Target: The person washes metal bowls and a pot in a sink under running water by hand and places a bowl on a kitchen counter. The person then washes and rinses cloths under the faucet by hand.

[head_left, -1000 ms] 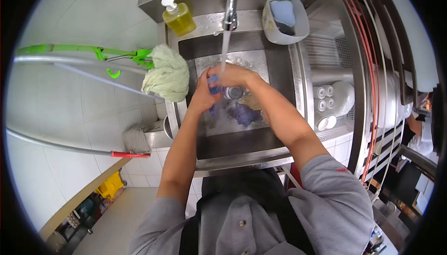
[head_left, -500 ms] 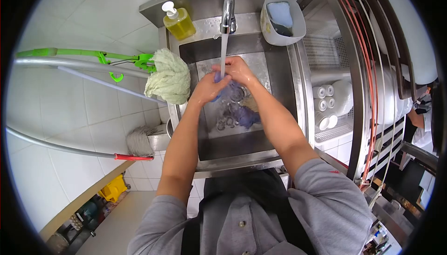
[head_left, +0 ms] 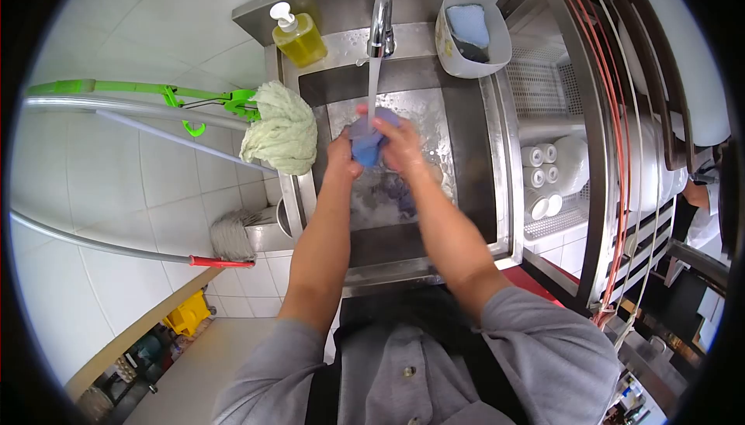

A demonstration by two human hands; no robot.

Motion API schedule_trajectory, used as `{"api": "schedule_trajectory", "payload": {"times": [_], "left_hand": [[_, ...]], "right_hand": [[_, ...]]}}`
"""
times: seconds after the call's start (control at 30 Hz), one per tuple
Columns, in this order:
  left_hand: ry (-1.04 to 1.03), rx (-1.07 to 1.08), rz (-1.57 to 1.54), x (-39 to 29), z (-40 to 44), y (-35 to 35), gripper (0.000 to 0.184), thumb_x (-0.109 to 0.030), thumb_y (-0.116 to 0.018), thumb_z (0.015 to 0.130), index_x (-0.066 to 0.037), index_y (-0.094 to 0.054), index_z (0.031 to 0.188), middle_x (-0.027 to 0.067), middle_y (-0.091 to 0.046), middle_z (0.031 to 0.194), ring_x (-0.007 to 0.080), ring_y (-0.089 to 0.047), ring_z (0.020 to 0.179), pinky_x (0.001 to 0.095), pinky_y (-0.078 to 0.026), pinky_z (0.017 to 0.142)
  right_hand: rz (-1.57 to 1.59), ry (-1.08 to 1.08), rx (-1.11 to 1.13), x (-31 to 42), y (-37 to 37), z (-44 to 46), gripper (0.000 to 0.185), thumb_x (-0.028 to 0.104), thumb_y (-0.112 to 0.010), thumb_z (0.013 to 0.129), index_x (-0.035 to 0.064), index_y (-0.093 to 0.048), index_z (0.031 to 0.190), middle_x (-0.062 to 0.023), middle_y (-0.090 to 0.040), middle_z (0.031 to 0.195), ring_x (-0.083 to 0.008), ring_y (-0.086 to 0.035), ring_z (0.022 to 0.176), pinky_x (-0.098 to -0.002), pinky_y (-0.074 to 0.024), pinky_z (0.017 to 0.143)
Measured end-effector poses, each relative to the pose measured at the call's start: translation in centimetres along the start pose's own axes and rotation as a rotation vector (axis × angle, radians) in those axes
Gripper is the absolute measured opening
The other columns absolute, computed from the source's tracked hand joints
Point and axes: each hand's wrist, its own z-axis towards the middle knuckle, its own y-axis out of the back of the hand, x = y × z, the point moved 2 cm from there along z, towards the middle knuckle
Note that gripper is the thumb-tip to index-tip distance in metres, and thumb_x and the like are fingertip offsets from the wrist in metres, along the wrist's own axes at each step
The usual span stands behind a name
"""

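Under the stream from the chrome faucet (head_left: 381, 25), both hands hold a wet blue-purple cloth (head_left: 368, 146). My left hand (head_left: 342, 157) is closed on its left side. My right hand (head_left: 400, 144), slightly blurred, grips the right side, with some fingers hidden by the cloth. Below them lies the steel sink (head_left: 475, 153), its bottom covered with shallow, sudsy water. Another purple cloth-like item (head_left: 400, 195) rests in that water, hard to make out behind the ripples.
A pump bottle of yellow liquid (head_left: 301, 39) stands at the sink's back left. On the back right hangs a white holder (head_left: 479, 64) with a blue sponge (head_left: 467, 25). A pale green mop head (head_left: 279, 130) leans at the left rim; a metal rack (head_left: 601, 192) flanks the right.
Both hands have drawn toward me and moved apart a little. More of the blue-purple cloth now shows between them, and the water in the sink is more stirred.
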Motion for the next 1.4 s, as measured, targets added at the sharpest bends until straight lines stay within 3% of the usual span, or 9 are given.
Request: {"api": "schedule_trajectory", "payload": {"times": [0.17, 0.27, 0.33, 0.43, 0.67, 0.83, 1.0, 1.07, 1.4], "left_hand": [[-0.016, 0.102, -0.073, 0.7, 1.9, -0.3, 0.034, -0.039, -0.058, 0.090, -0.008, -0.063, 0.103, 0.0097, -0.066, 0.091, 0.0248, -0.065, 0.079, 0.0398, -0.053, 0.068], [-0.221, -0.048, 0.761, -1.5, -0.8, -2.7, 0.036, -0.043, -0.052, 0.092, -0.008, -0.061, 0.099, 0.0081, -0.064, 0.088, 0.0245, -0.063, 0.077, 0.0380, -0.053, 0.067], [0.129, 0.112, 0.068, -1.3, -3.2, -3.7, 0.033, -0.039, -0.054, 0.091, -0.007, -0.061, 0.097, 0.0061, -0.063, 0.083, 0.0224, -0.062, 0.069, 0.0361, -0.052, 0.061], [0.023, 0.049, 0.456, -1.3, -2.3, -2.6, 0.032, -0.035, -0.056, 0.091, -0.005, -0.062, 0.099, 0.0049, -0.063, 0.082, 0.0190, -0.062, 0.066, 0.0342, -0.051, 0.058], [0.149, 0.366, 0.787, -5.3, -5.7, -2.9, 0.039, -0.036, -0.056, 0.093, -0.001, -0.061, 0.108, 0.0069, -0.067, 0.093, 0.0161, -0.066, 0.076, 0.0331, -0.055, 0.063], [-0.006, 0.490, -0.012, -4.3, -7.2, -2.8, 0.045, -0.036, -0.055, 0.095, -0.001, -0.054, 0.122, 0.0117, -0.065, 0.110, 0.0225, -0.065, 0.094, 0.0389, -0.054, 0.082], [-0.016, 0.173, -0.172, 0.8, -3.3, -0.2, 0.042, -0.034, -0.047, 0.099, -0.001, -0.052, 0.124, 0.0147, -0.060, 0.119, 0.0276, -0.064, 0.101, 0.0415, -0.053, 0.086], [-0.045, -0.115, -0.040, 3.5, -0.5, 0.8, 0.042, -0.037, -0.044, 0.099, -0.003, -0.056, 0.120, 0.0137, -0.062, 0.111, 0.0287, -0.064, 0.095, 0.0412, -0.053, 0.082], [-0.047, -0.017, 0.180, 1.7, -1.9, -1.7, 0.040, -0.042, -0.056, 0.088, -0.005, -0.063, 0.102, 0.0087, -0.063, 0.088, 0.0205, -0.061, 0.075, 0.0359, -0.051, 0.065]], "right_hand": [[-0.743, 0.181, -0.393, -2.3, -3.1, 0.7, 0.023, 0.024, -0.074, 0.076, 0.0015, -0.068, 0.073, -0.0106, -0.064, 0.062, -0.0191, -0.059, 0.056, -0.0369, -0.0477, 0.059], [-0.822, 0.270, -0.422, -2.8, -2.4, 2.5, 0.023, 0.023, -0.070, 0.073, 0.0006, -0.065, 0.072, -0.0167, -0.060, 0.060, -0.0242, -0.056, 0.052, -0.0372, -0.0474, 0.059], [-0.832, 0.204, -0.415, -2.9, -1.3, 3.1, 0.020, 0.021, -0.068, 0.073, 0.0011, -0.065, 0.072, -0.0167, -0.060, 0.060, -0.0254, -0.056, 0.052, -0.0373, -0.0476, 0.059], [-0.834, 0.412, -0.294, -3.8, 1.1, 5.5, 0.020, 0.021, -0.070, 0.074, 0.0012, -0.067, 0.075, -0.0128, -0.060, 0.058, -0.0237, -0.057, 0.053, -0.0372, -0.0476, 0.058], [-0.771, -0.161, 0.412, 0.6, 4.7, 4.0, 0.063, 0.041, -0.079, 0.074, 0.0011, -0.059, 0.120, -0.0095, -0.067, 0.104, -0.0196, -0.058, 0.104, -0.0314, -0.0444, 0.093], [-1.328, -0.387, 0.637, 0.5, 6.5, 3.2, 0.055, 0.033, -0.077, 0.078, 0.0018, -0.060, 0.120, -0.0118, -0.064, 0.117, -0.0195, -0.060, 0.103, -0.0282, -0.0446, 0.093], [0.174, -0.202, 0.118, 1.6, 3.6, 1.0, 0.035, 0.028, -0.075, 0.080, -0.0026, -0.070, 0.096, -0.0050, -0.070, 0.089, -0.0132, -0.063, 0.080, -0.0248, -0.0494, 0.073], [0.088, -0.102, -0.044, -3.0, 2.3, 1.7, 0.035, 0.030, -0.073, 0.081, -0.0026, -0.070, 0.094, -0.0057, -0.070, 0.086, -0.0142, -0.064, 0.077, -0.0270, -0.0504, 0.070], [-1.010, 0.426, -0.483, -4.6, 0.9, 2.9, 0.021, 0.021, -0.069, 0.071, -0.0001, -0.066, 0.068, -0.0166, -0.057, 0.054, -0.0209, -0.056, 0.049, -0.0376, -0.0473, 0.052]]}}
